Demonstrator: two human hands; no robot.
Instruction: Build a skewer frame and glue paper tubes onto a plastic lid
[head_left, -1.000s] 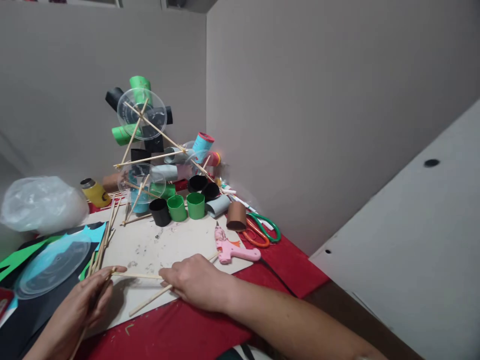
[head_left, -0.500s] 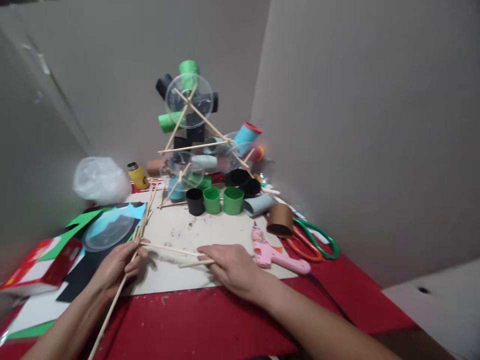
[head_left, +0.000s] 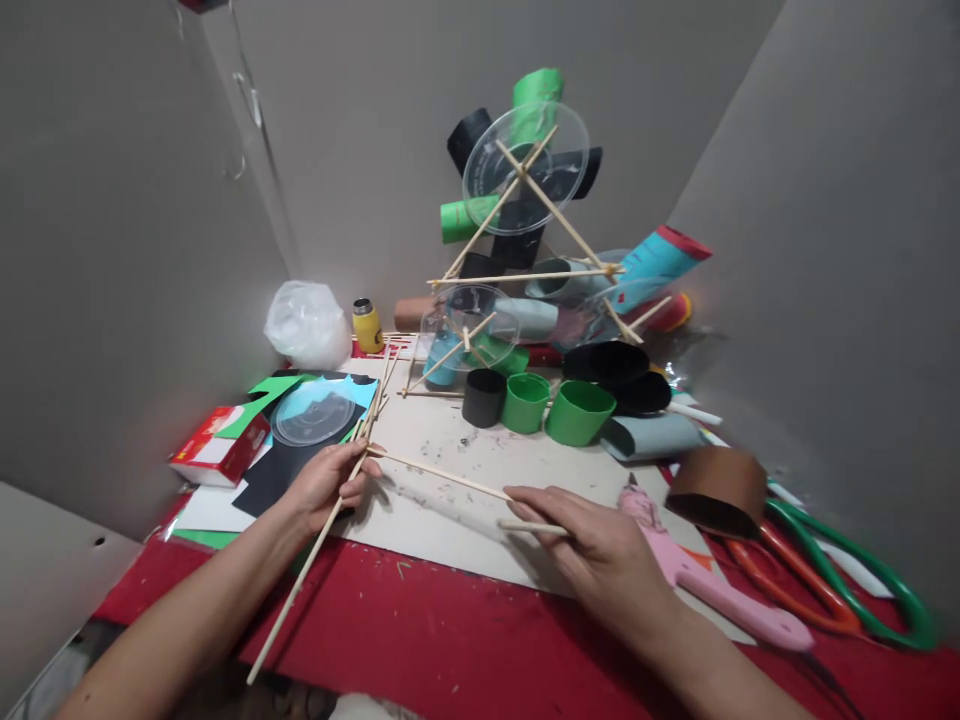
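Your left hand has a narrow grip, pinching the long stick and one end of the crosswise stick. Your right hand grips the crosswise stick's other end in its fingertips, with a short stick held below; whether those two are one piece is hidden. They sit above the pale board. If your hands pull unevenly, the sticks could likely twist or slip where they meet at your left fingertips. Your right wrist is close beside the glue gun, so a swing outward might knock it. The crosswise stick's long axis runs left to right, its right end nearer you; the long stick slants back toward your lower left.
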